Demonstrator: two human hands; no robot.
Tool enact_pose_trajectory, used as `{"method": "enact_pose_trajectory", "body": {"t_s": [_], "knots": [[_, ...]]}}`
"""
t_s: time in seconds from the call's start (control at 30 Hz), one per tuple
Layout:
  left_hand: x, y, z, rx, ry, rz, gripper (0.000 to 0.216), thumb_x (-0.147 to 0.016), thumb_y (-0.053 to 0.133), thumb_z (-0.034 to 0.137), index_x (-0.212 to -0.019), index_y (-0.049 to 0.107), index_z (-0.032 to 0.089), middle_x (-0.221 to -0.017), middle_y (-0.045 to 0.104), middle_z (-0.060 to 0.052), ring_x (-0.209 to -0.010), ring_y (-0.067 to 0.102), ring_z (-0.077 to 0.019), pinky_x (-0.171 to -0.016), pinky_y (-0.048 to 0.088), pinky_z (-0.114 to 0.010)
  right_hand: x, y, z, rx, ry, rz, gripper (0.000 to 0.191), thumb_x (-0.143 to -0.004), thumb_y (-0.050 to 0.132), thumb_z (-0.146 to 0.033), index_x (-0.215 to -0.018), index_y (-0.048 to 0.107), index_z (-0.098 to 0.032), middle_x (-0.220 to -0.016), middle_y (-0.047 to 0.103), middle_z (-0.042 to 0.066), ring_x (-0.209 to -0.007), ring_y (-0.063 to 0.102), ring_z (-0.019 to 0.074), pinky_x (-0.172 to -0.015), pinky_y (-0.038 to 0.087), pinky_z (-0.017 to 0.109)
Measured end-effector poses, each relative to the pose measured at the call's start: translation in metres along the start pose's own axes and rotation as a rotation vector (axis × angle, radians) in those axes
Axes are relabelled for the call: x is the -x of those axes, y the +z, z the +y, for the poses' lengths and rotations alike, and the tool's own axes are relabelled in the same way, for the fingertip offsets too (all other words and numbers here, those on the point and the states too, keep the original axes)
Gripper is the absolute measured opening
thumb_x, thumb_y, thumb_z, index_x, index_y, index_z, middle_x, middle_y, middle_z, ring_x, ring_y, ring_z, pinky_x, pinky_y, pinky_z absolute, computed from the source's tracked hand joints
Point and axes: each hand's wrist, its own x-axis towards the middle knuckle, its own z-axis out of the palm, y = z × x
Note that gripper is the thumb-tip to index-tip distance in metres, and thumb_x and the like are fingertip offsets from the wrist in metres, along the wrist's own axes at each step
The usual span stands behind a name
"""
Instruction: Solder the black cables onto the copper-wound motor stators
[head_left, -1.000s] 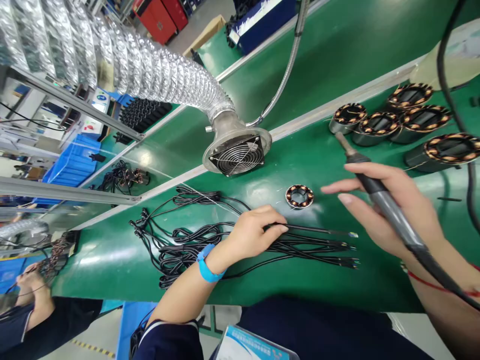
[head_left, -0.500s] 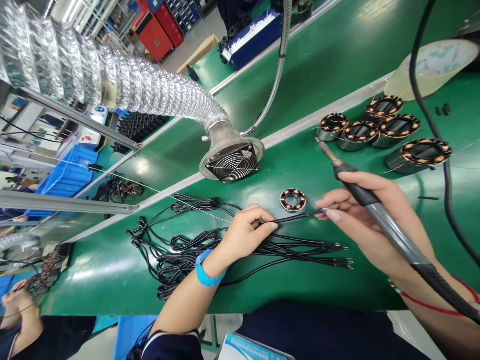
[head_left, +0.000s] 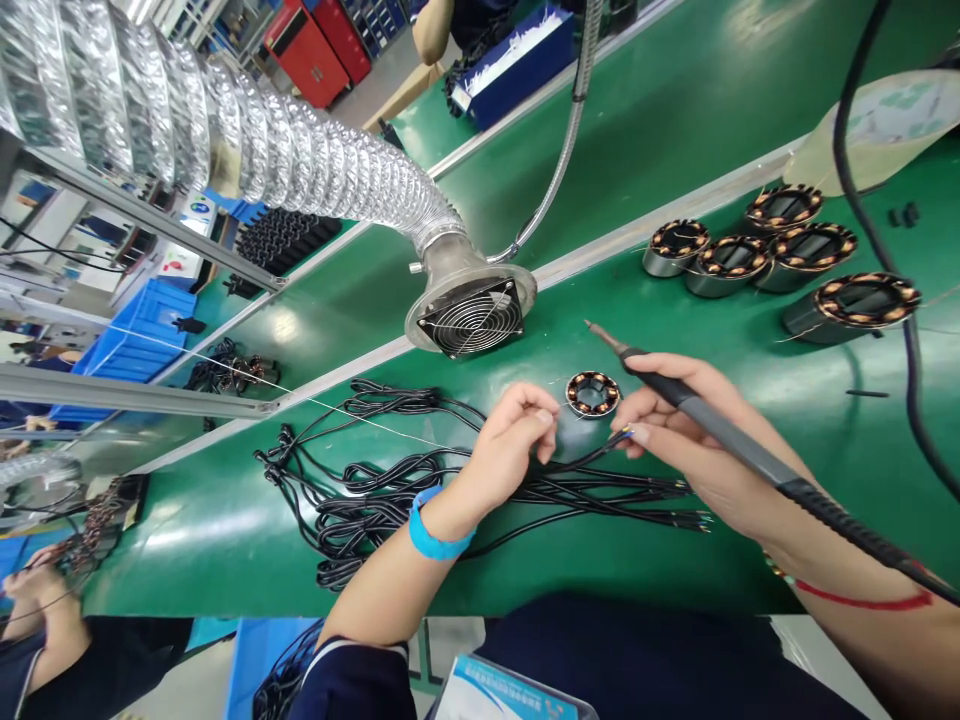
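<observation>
My right hand (head_left: pixel 675 425) is closed on a soldering iron (head_left: pixel 720 430), its bare tip pointing up and left. Thumb and finger of that hand also pinch the end of a black cable (head_left: pixel 589 460), where coloured wire ends show. Just above sits a small ring-shaped stator (head_left: pixel 593 395) with copper windings. To its left is my left hand (head_left: pixel 517 440), closed with curled fingers. A thin silvery wire (head_left: pixel 382 427) runs in to this hand from the left; its end in the fingers is hidden. Several black cables (head_left: pixel 390 500) lie in coiled bundles beneath my left wrist.
A fan-fronted fume extractor (head_left: pixel 472 315) on a silver duct (head_left: pixel 300 165) hangs above the green bench (head_left: pixel 600 575). Several larger stators (head_left: pixel 727 262) stand at the right, near the iron's dark cord (head_left: pixel 874 230). Another person's hands (head_left: pixel 41 585) are at far left.
My left hand has let go of the black cable and curled up beside the small stator. My right hand has moved left with the iron and the cable end, towards that stator.
</observation>
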Motion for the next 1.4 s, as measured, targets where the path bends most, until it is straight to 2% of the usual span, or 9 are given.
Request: {"method": "enact_pose_trajectory", "body": {"t_s": [0.27,0.43,0.53,0.6,0.67,0.9,1.03,1.27,1.4], "knots": [[-0.001,0.014,0.012,-0.017,-0.008,-0.065,0.026,-0.077,0.067,0.031,-0.093,0.051,0.018,-0.069,0.049,0.006,-0.054,0.043,-0.0058,-0.052,0.036,-0.022,0.003,0.013,0.003,0.056,-0.073,0.004,0.046,-0.084,0.072,-0.028,-0.123,0.046,-0.029,-0.085,0.067,-0.004,-0.064,0.068,0.0121,-0.059,0.06,0.023],[0.002,0.01,0.015,-0.053,-0.043,-0.069,0.02,-0.08,0.069,0.024,-0.092,0.055,0.017,-0.073,0.053,0.004,-0.067,0.049,-0.0079,-0.068,0.042,-0.024,0.003,0.013,0.002,0.198,-0.206,-0.012,0.041,-0.089,0.067,-0.025,-0.126,0.047,-0.029,-0.087,0.066,-0.002,-0.068,0.068,0.0139,-0.062,0.06,0.026],[0.004,0.002,0.018,-0.023,-0.176,-0.279,0.032,-0.084,0.071,0.045,-0.081,0.056,0.016,-0.077,0.063,-0.002,-0.076,0.061,-0.0126,-0.079,0.047,-0.029,0.003,0.013,-0.001,0.237,-0.317,-0.064,0.041,-0.092,0.063,-0.02,-0.128,0.048,-0.031,-0.086,0.066,-0.004,-0.072,0.067,0.0132,-0.067,0.059,0.026],[0.005,-0.005,0.021,0.045,-0.287,-0.449,0.048,-0.081,0.069,0.063,-0.08,0.056,0.016,-0.074,0.066,-0.004,-0.07,0.065,-0.0145,-0.074,0.05,-0.031,0.003,0.014,-0.002,0.242,-0.365,-0.089,0.04,-0.093,0.062,-0.019,-0.129,0.049,-0.033,-0.085,0.065,-0.005,-0.072,0.066,0.0125,-0.072,0.058,0.027],[0.008,-0.01,0.023,0.061,-0.323,-0.488,0.055,-0.075,0.072,0.069,-0.081,0.059,0.016,-0.068,0.063,-0.001,-0.056,0.058,-0.0104,-0.061,0.046,-0.027,0.004,0.017,-0.003,0.247,-0.387,-0.1,0.038,-0.094,0.062,-0.02,-0.128,0.05,-0.033,-0.084,0.065,-0.005,-0.072,0.065,0.0129,-0.077,0.057,0.029],[0.006,-0.016,0.021,-0.168,-0.127,-0.156,0.025,-0.078,0.074,0.036,-0.073,0.062,0.014,-0.061,0.054,0.005,-0.057,0.043,-0.0057,-0.058,0.035,-0.022,0.0,0.024,0.01,0.345,-0.316,-0.078,0.034,-0.096,0.06,-0.03,-0.128,0.048,-0.028,-0.087,0.068,-0.001,-0.077,0.069,0.0164,-0.075,0.059,0.032],[-0.017,-0.024,0.009,-0.361,-0.015,0.058,0.011,-0.08,0.063,0.016,-0.069,0.06,0.015,-0.065,0.057,0.005,-0.063,0.049,-0.0067,-0.066,0.039,-0.023,-0.001,0.015,0.016,0.598,-0.222,0.083,0.04,-0.099,0.055,-0.036,-0.138,0.05,-0.027,-0.098,0.074,0.003,-0.088,0.073,0.0198,-0.081,0.061,0.035],[-0.041,-0.032,-0.008,-0.467,0.062,0.097,0.013,-0.08,0.059,0.012,-0.067,0.06,0.015,-0.067,0.061,0.004,-0.066,0.053,-0.0077,-0.067,0.039,-0.022,0.012,0.006,0.018,0.709,-0.52,0.185,0.018,-0.093,0.066,-0.022,-0.11,0.066,-0.027,-0.095,0.073,0.005,-0.076,0.067,0.0189,-0.069,0.056,0.034],[-0.042,-0.032,-0.013,-0.466,0.107,0.097,0.012,-0.079,0.058,0.012,-0.068,0.06,0.015,-0.066,0.06,0.004,-0.065,0.052,-0.0075,-0.064,0.037,-0.022,0.02,0.002,0.029,0.71,-0.553,0.237,0.012,-0.091,0.067,-0.021,-0.103,0.066,-0.026,-0.084,0.07,0.004,-0.067,0.065,0.0175,-0.057,0.051,0.032]]}}
